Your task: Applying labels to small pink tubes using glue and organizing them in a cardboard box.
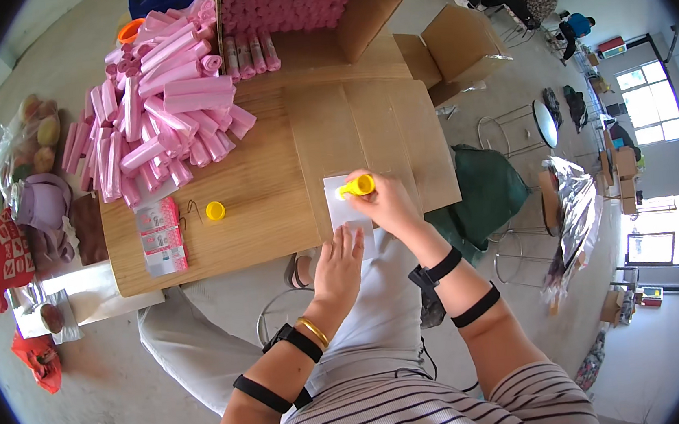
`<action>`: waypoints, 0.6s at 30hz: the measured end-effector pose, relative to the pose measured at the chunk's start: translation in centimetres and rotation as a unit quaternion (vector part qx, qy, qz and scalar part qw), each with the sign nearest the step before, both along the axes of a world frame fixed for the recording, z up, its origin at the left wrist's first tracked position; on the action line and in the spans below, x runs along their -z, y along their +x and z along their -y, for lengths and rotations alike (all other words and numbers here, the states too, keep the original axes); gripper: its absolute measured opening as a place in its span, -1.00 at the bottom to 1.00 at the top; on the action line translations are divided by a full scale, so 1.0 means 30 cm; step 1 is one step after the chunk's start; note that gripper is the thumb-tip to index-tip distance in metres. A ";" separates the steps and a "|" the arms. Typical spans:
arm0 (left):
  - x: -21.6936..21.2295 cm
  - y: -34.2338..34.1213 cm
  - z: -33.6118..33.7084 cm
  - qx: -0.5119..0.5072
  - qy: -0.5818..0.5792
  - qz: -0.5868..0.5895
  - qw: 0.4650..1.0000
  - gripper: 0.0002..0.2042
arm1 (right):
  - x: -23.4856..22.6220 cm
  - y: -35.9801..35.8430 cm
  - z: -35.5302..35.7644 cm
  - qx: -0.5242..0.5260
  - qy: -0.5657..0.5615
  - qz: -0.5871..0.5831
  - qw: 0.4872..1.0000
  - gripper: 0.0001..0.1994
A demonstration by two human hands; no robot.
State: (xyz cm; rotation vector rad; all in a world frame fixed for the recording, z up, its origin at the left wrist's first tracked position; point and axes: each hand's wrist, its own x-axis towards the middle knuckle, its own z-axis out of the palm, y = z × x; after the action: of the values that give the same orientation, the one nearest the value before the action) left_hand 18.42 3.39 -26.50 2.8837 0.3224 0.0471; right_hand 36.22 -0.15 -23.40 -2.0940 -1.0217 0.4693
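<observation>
My right hand [388, 205] is closed around a yellow glue stick [360, 185], its tip against the upper part of a white slip of paper [339, 215]. The slip lies on a flat cardboard sheet [423, 151] near the table's front edge. Fingers stretched out, my left hand [339, 263] rests flat on the slip's lower part. A round yellow cap [215, 211] lies on the wooden table [264, 195] to the left. Beside it are a small bent dark wire piece [190, 212] and pink-and-white printed labels [161, 237].
A large heap of pink rolls [157, 99] covers the table's far left. Behind stands an open cardboard box [374, 16] packed with more rolls. Another open box [455, 50] is at the far right. Green cloth [489, 193] hangs beside the table's right edge, near a round stool [544, 123].
</observation>
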 end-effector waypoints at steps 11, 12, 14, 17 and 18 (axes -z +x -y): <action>-0.002 0.002 -0.003 -0.005 -0.002 -0.008 1.000 -0.43 | -0.088 -0.062 -0.012 -0.041 -0.040 0.026 0.998 -0.79; 0.005 0.000 0.000 -0.011 0.006 0.010 1.000 -0.41 | -0.082 -0.052 0.007 -0.027 -0.024 0.025 0.999 -0.79; 0.006 0.001 0.001 -0.008 0.009 0.005 1.000 -0.41 | -0.085 -0.017 0.046 0.007 -0.037 0.031 0.999 -0.79; 0.008 -0.002 0.001 -0.006 0.004 0.003 1.000 -0.41 | -0.098 -0.037 0.060 0.026 -0.030 0.001 0.999 -0.80; 0.010 -0.002 0.001 -0.005 0.001 0.002 1.000 -0.41 | -0.089 -0.060 0.048 0.001 -0.020 0.014 1.000 -0.80</action>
State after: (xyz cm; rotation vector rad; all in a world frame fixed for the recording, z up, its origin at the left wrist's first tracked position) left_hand 18.35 3.37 -26.79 2.8831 0.3370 0.0557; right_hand 34.42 -1.59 -20.74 -2.1416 -1.0342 0.4639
